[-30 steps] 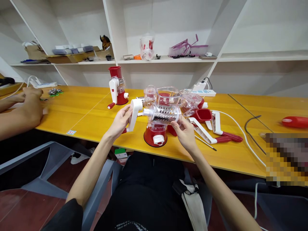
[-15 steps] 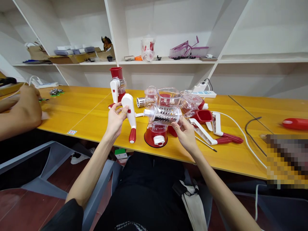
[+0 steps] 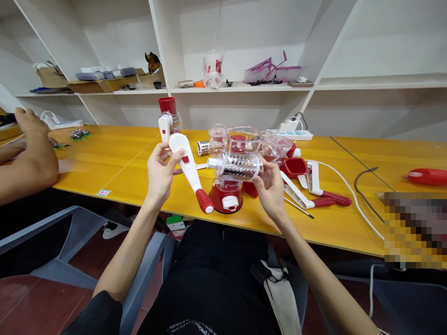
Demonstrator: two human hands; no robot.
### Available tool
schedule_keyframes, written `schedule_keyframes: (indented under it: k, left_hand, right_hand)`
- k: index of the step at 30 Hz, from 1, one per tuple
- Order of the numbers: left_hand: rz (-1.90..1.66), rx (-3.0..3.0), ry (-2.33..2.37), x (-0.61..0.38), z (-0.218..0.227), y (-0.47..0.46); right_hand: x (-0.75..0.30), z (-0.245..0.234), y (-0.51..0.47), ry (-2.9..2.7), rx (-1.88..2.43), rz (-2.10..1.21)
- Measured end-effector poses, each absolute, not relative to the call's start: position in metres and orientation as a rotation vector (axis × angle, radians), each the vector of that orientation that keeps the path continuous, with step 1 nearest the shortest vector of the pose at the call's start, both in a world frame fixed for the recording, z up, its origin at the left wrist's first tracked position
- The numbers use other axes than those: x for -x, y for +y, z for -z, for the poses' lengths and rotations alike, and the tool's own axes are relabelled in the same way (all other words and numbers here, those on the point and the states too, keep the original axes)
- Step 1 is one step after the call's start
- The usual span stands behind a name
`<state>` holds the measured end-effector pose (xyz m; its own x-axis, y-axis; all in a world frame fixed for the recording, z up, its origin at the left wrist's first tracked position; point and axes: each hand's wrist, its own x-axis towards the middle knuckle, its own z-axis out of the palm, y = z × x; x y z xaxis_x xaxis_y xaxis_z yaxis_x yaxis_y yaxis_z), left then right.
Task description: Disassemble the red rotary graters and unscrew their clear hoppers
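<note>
My left hand (image 3: 161,170) grips the white end of a crank handle (image 3: 186,164), whose red knob points down to the right. A gap lies between the crank and the white shaft of a metal grater drum (image 3: 240,166). That drum sits sideways in the clear housing of a rotary grater, above its red base (image 3: 223,195) with a white knob on the front. My right hand (image 3: 270,188) closes its thumb and fingers on the drum's right end. A clear hopper (image 3: 243,134) tops the housing.
A second rotary grater (image 3: 168,116) stands behind on the left. Spare crank handles (image 3: 324,200), a screwdriver (image 3: 302,209), clear parts and a red hopper (image 3: 295,166) lie to the right. Another person's arm (image 3: 35,153) rests at far left. White shelves (image 3: 240,87) run behind the table.
The crank in my left hand has moved slightly left and tilted, so its red knob has swung right toward the base. My right hand stays at the drum's end.
</note>
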<state>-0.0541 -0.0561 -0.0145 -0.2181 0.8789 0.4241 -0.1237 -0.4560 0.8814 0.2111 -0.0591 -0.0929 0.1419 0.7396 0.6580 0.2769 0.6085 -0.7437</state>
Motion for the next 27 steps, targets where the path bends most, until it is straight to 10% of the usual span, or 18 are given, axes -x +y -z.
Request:
schedule_keyframes:
  k: [6,16,27]
  left_hand:
    - [-1.765,-1.477,0.838,0.029,-0.003,-0.108]
    - [-1.452,-1.66,0.734,-0.014,0.007,-0.134]
    - [-1.349,-1.792,0.675,-0.003,0.009,-0.117]
  right_hand:
    - [-0.197,0.065,-0.114,-1.238,0.829,-0.293]
    - [-0.156,0.039,-0.156,-1.514,0.743,-1.311]
    - [-0.156,0.049,-0.155,-1.332,0.514,-1.657]
